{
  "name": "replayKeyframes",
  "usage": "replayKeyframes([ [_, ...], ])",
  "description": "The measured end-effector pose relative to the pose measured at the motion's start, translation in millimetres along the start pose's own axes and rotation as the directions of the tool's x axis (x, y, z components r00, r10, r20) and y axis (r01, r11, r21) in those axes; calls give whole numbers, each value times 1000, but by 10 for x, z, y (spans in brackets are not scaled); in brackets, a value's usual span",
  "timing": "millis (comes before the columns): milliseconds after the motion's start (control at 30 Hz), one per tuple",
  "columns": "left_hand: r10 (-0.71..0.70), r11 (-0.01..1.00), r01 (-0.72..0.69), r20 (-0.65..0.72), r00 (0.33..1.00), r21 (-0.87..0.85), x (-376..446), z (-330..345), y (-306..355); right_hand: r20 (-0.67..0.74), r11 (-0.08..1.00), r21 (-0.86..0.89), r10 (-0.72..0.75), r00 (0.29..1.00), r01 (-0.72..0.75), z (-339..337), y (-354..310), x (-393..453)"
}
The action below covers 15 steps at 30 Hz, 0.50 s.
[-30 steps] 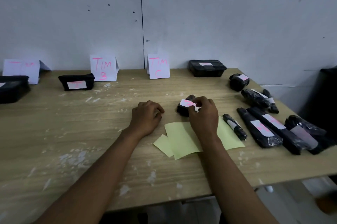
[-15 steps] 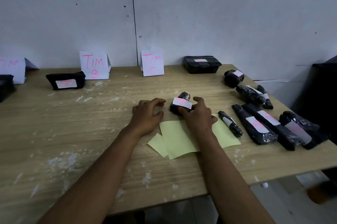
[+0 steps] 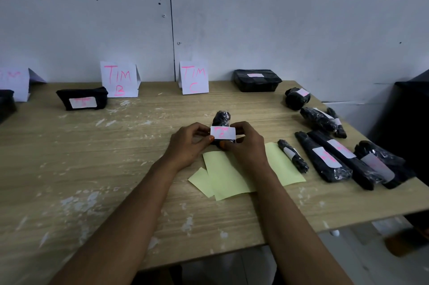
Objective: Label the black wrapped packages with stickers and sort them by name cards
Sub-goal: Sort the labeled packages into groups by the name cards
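Compared with half a second earlier, the left hand, then resting apart on the surface, has closed in on the small black wrapped package at frame centre, so both hands now hold it. Left-hand fingers curl round the package's left side, thumb at the white sticker, which reads "TIM C" in pink. The right hand mirrors this, fingers pinching the package's right side. Below lie yellow-green backing sheets. Further labelled packages lie at centre right.
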State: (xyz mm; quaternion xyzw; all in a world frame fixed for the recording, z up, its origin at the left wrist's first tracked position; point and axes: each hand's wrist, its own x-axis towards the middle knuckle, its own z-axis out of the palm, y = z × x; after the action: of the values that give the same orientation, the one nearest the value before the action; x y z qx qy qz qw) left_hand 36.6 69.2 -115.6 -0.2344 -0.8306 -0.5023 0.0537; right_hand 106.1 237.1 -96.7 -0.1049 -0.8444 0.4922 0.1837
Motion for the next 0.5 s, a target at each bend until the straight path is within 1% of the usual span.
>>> replayKeyframes([
  [133,-51,996,55,53,997,-70,7,-18,-30,18,1000,-8,-18,1000,19,2,11,5],
  [233,-63,990,70,66,996,-122,10,-35,-42,26,1000,-13,-24,999,25,-2,6,10],
  [400,-68,987,77,69,995,-142,4,-84,-57,0,998,66,8,1000,-8,6,-10,52],
  [500,-75,987,83,63,995,-140,2,-97,-53,-24,998,61,14,1000,-12,47,-23,85],
])
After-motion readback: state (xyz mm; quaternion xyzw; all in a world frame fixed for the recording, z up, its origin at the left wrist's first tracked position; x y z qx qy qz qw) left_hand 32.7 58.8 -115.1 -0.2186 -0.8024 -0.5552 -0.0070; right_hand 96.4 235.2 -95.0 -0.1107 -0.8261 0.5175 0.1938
